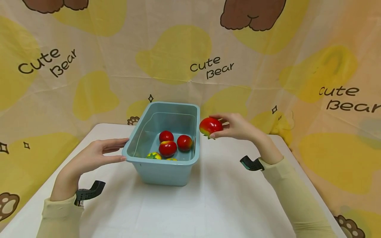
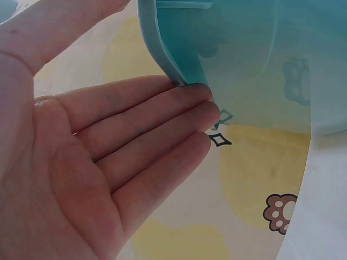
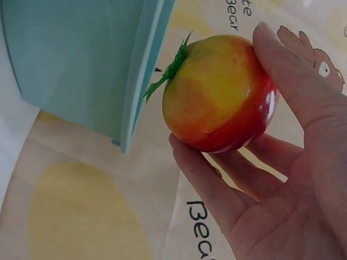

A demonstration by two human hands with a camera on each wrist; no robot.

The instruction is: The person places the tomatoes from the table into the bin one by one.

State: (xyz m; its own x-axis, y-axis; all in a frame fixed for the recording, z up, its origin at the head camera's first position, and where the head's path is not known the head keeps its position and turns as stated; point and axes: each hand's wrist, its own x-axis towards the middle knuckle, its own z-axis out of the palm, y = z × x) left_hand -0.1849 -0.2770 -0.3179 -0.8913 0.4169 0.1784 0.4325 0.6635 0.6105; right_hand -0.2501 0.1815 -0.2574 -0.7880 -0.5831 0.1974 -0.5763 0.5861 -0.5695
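Note:
A red and yellow tomato [image 1: 210,127] with a green leafy top is pinched between the thumb and fingers of my right hand [image 1: 235,127]. It is held just outside the right rim of a light blue plastic bin [image 1: 165,173]. In the right wrist view the tomato [image 3: 217,97] has its green top turned toward the bin wall. My left hand [image 1: 95,153] is at the bin's left front corner, and its straight fingers [image 2: 162,114] touch the rim. Inside the bin lie several tomatoes [image 1: 168,148], some red and some yellow with green tops; the front wall partly hides the yellow ones.
The bin stands on a white table [image 1: 166,211]. Behind the table hangs a beige and yellow cloth [image 1: 166,66] printed with bears and "Cute Bear" lettering. Black wrist mounts [image 1: 89,192] stick out from both sleeves.

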